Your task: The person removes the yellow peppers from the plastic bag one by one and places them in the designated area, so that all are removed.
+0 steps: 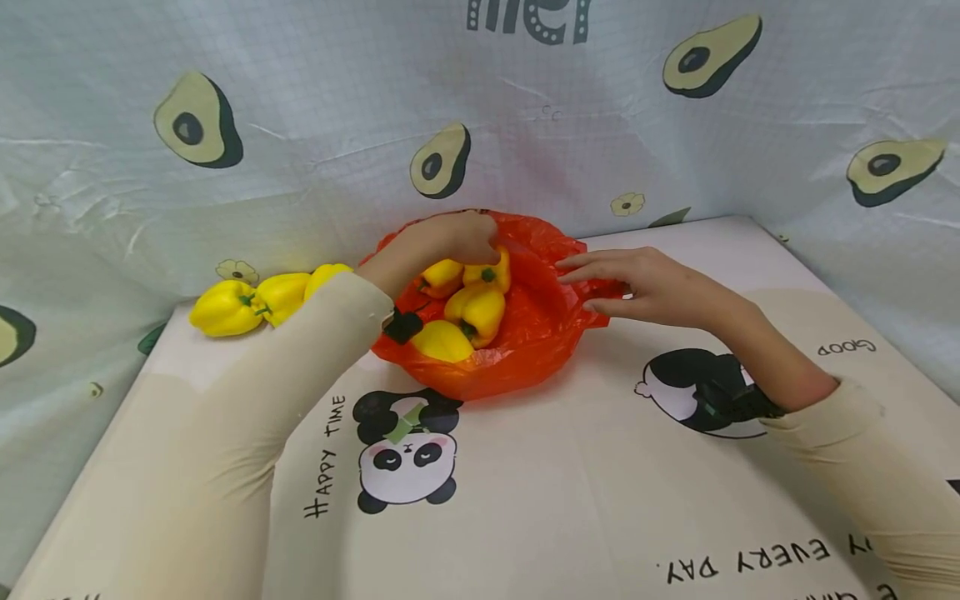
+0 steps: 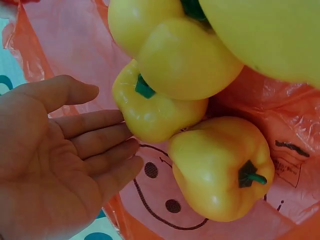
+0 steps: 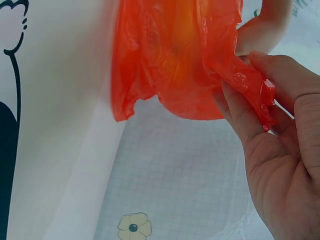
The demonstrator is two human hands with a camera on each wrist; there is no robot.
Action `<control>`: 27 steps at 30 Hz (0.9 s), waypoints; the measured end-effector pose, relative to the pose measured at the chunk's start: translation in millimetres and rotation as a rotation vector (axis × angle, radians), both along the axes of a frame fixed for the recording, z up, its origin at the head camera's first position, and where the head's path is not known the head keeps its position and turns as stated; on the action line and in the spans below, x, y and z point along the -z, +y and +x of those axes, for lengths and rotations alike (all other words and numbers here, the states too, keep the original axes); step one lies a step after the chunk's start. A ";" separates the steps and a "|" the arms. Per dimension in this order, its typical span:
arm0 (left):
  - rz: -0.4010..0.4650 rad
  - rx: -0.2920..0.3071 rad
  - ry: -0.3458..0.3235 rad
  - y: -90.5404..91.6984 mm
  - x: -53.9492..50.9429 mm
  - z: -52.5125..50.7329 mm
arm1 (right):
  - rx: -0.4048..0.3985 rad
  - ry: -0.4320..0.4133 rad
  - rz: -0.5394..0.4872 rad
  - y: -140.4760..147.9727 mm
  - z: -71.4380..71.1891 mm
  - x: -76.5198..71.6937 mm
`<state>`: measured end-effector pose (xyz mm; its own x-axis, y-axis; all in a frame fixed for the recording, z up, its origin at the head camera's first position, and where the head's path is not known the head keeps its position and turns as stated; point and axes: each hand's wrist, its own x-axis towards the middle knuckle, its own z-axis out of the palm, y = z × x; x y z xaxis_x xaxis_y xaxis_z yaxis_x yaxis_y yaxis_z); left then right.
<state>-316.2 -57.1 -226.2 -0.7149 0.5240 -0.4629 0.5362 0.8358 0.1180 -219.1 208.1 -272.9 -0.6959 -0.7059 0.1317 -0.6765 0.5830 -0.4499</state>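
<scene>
**Inspector:** Head view. Where is the bag?

**Me:** The red bag (image 1: 510,379) sits on the table (image 1: 562,475), mouth upward, four yellow peppers (image 1: 483,307) visible inside. Three loose peppers (image 1: 225,310) lie left of the bag, one partly hidden by my sleeve (image 1: 322,358). My left hand (image 1: 472,237) is in the bag's mouth; my right hand (image 1: 641,279) is at its right rim. A printed sheet (image 1: 315,125) hangs behind the bag.

**Inspector:** Left wrist view?

**Me:** Left hand released, palm showing, fingers straight, grasping nothing. The fingertips are just beside a pepper in the bag; I cannot tell whether they touch.

**Inspector:** Right wrist view?

**Me:** Right hand grasping the bag: its crumpled edge runs between my thumb and fingers.
</scene>
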 end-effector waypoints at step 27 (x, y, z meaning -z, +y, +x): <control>0.191 -0.284 -0.067 9.4 26.3 -13.6 | -0.027 -0.017 -0.003 -8.2 -4.8 10.2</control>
<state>-329.8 -47.7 -252.5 -0.8162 0.3898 -0.4266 0.2709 0.9102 0.3134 -223.9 199.9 -283.1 -0.6787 -0.7243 0.1217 -0.6842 0.5634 -0.4631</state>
